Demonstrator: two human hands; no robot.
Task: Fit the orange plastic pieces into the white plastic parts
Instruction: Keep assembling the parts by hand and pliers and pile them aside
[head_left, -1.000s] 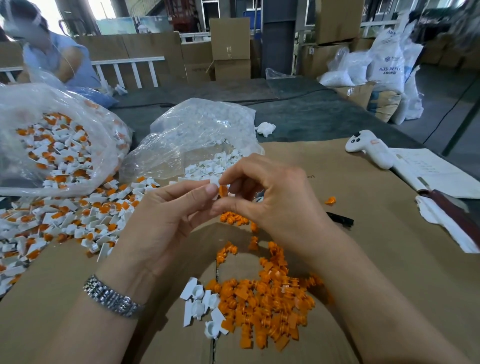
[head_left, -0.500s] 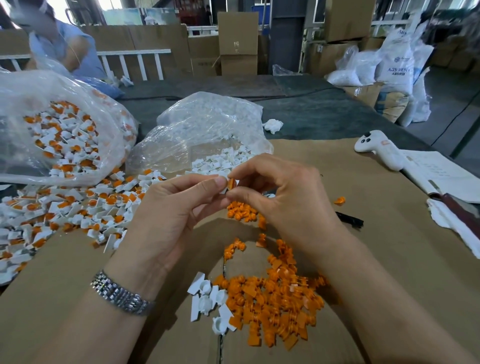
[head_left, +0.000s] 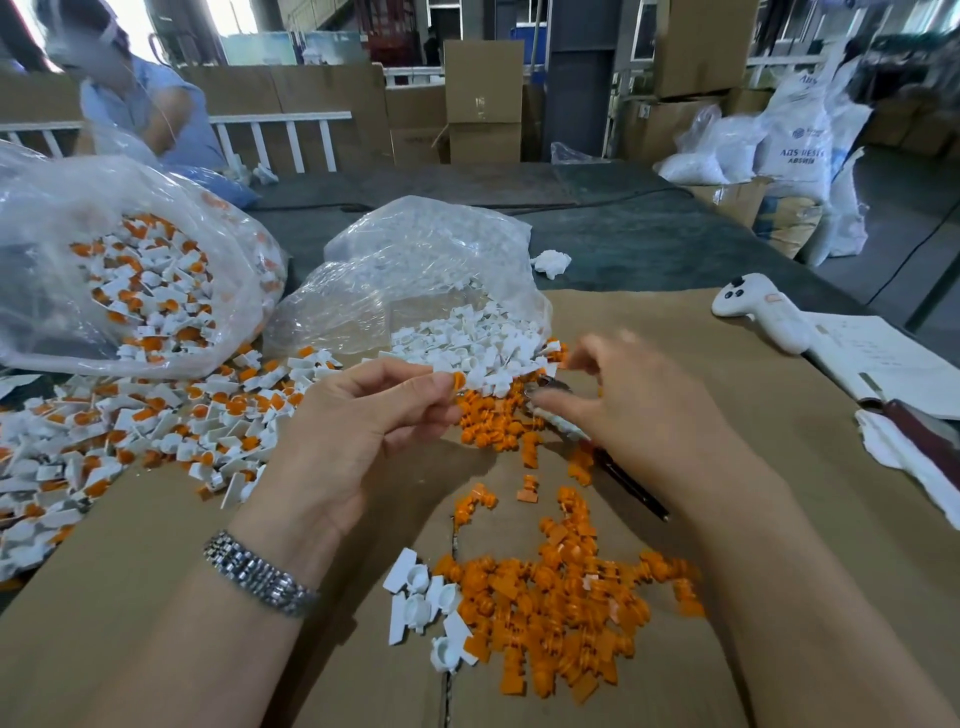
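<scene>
My left hand (head_left: 358, 441) pinches a small white part with an orange piece (head_left: 457, 381) in it between thumb and forefinger. My right hand (head_left: 628, 410) is blurred just to the right of it, apart from the part, fingers loosely spread and holding nothing I can see. Loose orange pieces (head_left: 561, 613) lie heaped on the cardboard below my hands, with a few white parts (head_left: 421, 592) at the heap's left edge. More orange pieces (head_left: 493, 421) lie under my hands. White parts (head_left: 467, 343) spill from a clear bag (head_left: 426, 265).
Fitted white-and-orange parts (head_left: 130, 431) cover the left of the table, and more fill a clear bag (head_left: 130, 280). A black pen (head_left: 634, 488), a white controller (head_left: 758, 312), papers (head_left: 883, 358) and a white cloth (head_left: 904, 457) lie to the right. Another person (head_left: 145, 109) sits far left.
My two hands were pressed together on the part. Now the right hand has let go and moved off to the right, while the left keeps hold of the part.
</scene>
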